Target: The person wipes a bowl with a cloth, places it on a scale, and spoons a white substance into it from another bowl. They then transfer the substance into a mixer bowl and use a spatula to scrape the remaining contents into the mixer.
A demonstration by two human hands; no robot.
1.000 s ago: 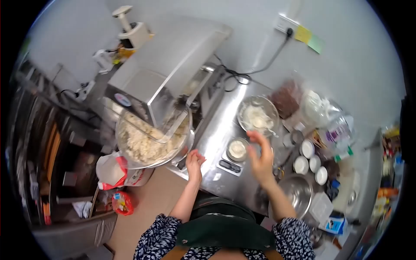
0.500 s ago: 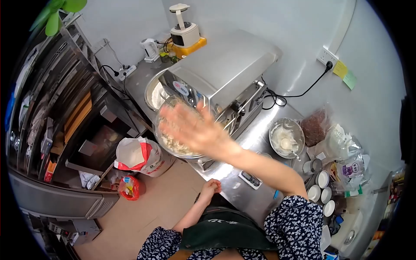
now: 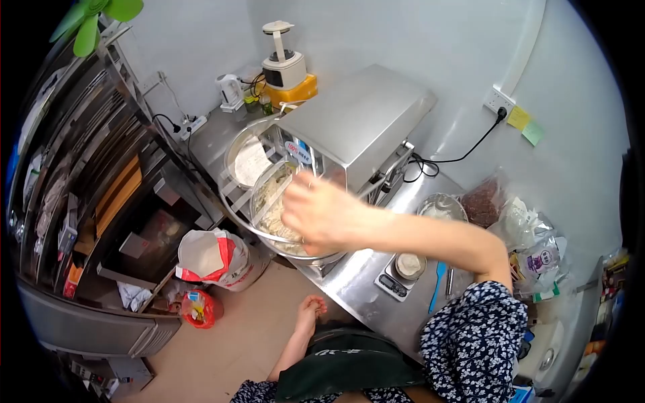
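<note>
My right hand (image 3: 321,211) reaches over the mixing bowl (image 3: 295,250) of the metal stand mixer (image 3: 366,117). Its fingers are curled and slightly blurred, closed on the rim of the metal bowl guard (image 3: 232,209). Pale, crumbly dough (image 3: 274,218) shows inside the bowl, partly hidden by the hand and the guard. My left hand (image 3: 311,313) hangs by the counter's front edge, loosely bent and holding nothing. Behind the guard stands a round container of white flour (image 3: 250,161).
A digital scale (image 3: 393,287) carries a small jar (image 3: 410,266), beside a blue spatula (image 3: 437,287). Farther back sit a metal bowl (image 3: 442,207) and bagged goods (image 3: 484,201). An open flour sack (image 3: 215,258) and a red bag (image 3: 201,309) stand on the floor, near a tray rack (image 3: 111,195).
My right hand has gone from spread flat over the bowl to curled at the guard's rim. The guard ring now reaches farther left. My left hand has shifted slightly down and left.
</note>
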